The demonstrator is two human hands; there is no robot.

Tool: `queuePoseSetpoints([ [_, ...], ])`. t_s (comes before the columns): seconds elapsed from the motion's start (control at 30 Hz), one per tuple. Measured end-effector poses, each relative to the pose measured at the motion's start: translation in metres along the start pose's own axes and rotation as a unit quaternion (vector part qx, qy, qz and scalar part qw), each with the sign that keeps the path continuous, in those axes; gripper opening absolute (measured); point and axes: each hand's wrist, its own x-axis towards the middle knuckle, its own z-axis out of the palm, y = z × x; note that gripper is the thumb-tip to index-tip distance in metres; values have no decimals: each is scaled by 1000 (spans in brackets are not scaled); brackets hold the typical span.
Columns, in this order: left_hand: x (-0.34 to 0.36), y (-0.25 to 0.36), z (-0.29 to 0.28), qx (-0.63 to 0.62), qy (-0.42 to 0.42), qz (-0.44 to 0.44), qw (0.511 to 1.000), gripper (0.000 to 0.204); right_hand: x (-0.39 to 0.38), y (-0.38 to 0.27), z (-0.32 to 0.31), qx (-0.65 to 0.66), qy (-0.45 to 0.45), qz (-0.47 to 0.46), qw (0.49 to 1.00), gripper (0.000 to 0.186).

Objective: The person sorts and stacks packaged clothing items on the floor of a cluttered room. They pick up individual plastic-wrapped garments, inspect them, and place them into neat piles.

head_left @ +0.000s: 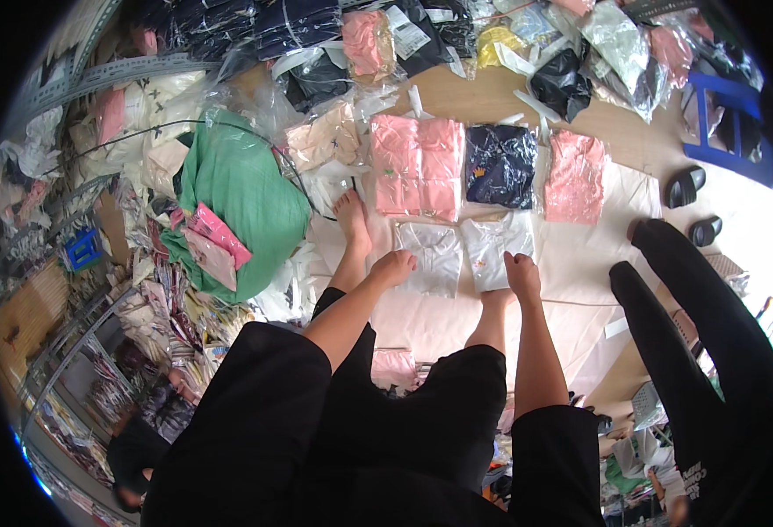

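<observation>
Leaning over a pale sheet [571, 272] spread on the floor, the person reaches both bare forearms towards two folded white garments lying side by side. The left hand [395, 268] is at the outer edge of the left white garment [427, 263], its grip narrow with the fingers curled in; I cannot tell whether it pinches the edge. The right hand [523, 274] is likewise curled at the outer side of the right white garment [494, 246], which bears a small motif, and whether its narrow grip holds anything cannot be told either. Just beyond them lies a row of folded garments in clear, shiny wrapping: a large pink garment [417, 167], a navy garment [500, 167] with a yellow crown motif, and a smaller pink garment [573, 176]. To the left sits a bulky green bundle [263, 202] with pink packets [215, 246] on it. The person's left bare foot [351, 220] is between that bundle and the white garments. At the right, another person's dark trouser legs [711, 325] come in below black slippers [685, 186] and a blue stool [729, 158]
</observation>
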Motion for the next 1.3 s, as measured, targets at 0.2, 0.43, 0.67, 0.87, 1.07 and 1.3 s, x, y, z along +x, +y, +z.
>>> queuePoseSetpoints([
  [0.2, -9, -1, -38, 30, 36, -70, 996, 40, 10, -48, 10, -23, 6, -35, 999, 40],
  [0.43, -39, -45, -66, 17, 60, -89, 994, 38, -23, -56, 42, 13, -69, -75, 995, 38],
  [0.67, -51, -67, -58, -35, 99, -95, 990, 35, -46, -37, 45, -36, -100, -65, 992, 39],
  [0.87, -18, -104, -53, -74, 117, -107, 985, 33, -22, -42, 38, -65, -84, -67, 992, 38],
  [1.07, 16, -138, -94, -59, 151, -144, 976, 28, 4, -69, 71, -85, -108, -67, 988, 37],
  [1.3, 122, -175, -167, 132, 204, -130, 961, 22, 7, -90, 136, -7, -144, -47, 988, 37],
])
